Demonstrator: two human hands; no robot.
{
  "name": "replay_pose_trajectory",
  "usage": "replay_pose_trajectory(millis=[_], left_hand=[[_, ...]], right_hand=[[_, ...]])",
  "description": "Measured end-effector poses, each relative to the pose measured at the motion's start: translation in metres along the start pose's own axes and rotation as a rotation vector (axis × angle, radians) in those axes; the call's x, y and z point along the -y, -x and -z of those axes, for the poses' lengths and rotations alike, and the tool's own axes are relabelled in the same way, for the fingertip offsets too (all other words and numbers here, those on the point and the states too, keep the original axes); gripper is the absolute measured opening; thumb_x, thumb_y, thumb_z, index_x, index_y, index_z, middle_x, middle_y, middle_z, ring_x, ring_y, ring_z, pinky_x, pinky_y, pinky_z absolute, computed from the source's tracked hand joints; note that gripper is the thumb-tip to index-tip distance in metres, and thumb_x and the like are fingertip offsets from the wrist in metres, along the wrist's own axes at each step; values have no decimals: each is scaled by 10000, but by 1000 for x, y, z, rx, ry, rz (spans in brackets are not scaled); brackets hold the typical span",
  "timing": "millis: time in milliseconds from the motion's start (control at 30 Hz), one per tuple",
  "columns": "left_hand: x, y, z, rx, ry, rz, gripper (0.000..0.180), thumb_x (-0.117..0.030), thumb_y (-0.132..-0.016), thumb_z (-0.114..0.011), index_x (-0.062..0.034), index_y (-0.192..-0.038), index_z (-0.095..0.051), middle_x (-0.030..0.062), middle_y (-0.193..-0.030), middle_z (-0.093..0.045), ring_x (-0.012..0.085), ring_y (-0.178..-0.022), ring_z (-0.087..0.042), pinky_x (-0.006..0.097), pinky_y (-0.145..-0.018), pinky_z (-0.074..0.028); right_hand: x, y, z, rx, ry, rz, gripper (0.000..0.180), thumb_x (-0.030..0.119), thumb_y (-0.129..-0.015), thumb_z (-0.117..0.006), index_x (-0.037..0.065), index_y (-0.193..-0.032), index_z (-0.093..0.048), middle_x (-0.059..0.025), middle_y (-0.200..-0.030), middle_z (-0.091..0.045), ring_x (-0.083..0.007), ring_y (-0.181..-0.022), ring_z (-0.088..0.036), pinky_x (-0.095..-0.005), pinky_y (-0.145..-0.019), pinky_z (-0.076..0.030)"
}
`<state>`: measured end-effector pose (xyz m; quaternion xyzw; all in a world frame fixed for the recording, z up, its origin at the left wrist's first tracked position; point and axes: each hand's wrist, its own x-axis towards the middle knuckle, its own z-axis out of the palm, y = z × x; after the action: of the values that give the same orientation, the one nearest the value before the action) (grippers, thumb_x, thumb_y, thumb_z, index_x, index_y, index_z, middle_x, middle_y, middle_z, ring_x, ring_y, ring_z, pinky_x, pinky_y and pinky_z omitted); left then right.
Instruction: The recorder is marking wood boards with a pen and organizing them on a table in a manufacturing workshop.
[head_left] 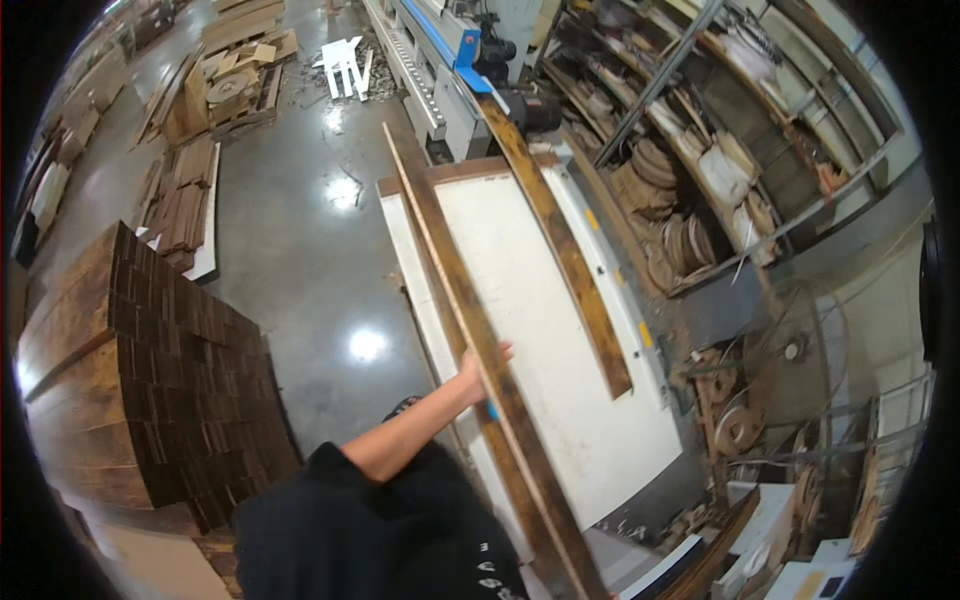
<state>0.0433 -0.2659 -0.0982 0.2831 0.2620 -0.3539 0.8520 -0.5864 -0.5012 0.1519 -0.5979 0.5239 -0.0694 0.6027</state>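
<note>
Head view shows your left hand (478,372) with fingers curled around the long dark wood strip (470,330), tilted on edge over the white table (560,340), probably for balance; your right hand is unseen.

I see few packages and no screens or signs. On the white work table (560,340), two small yellow rectangular stickers sit along its right edge: one (592,219) near the far end, one (645,335) about halfway down. At the lower right, just past the table's near right corner, flat white cardboard boxes (775,525) stand stacked on end; one (812,583) at the frame's bottom edge bears a small orange-and-blue label. What is printed on any of them is too small for me to tell.
</note>
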Motion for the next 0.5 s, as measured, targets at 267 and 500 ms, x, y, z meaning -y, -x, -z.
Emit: replay_pose_trajectory(millis=[267, 500], left_hand=[[-68, 43, 34, -309, -540, -175, 551, -578, -1056, -567, -41, -984, -667, 48, -764, -605, 180, -656, -555, 370, -635, -481], [-71, 0, 92, -422, -853, -378, 516, -448, -1049, -617, 61, -1006, -687, 176, -851, -710, 273, -803, -654, 450, -756, -510]], right_hand=[[-75, -25, -87, -207, 760, 69, 762, 480, -963, -667, 68, -1563, -442, -225, -1587, -466, -391, -1365, -537, -543, -1048, -487], [-29, -92, -125, -323, 991, 45, 840, 603, -957, -653, 61, -1565, -449, -240, -1615, -420, -404, -1435, -463, -564, -1131, -412]])
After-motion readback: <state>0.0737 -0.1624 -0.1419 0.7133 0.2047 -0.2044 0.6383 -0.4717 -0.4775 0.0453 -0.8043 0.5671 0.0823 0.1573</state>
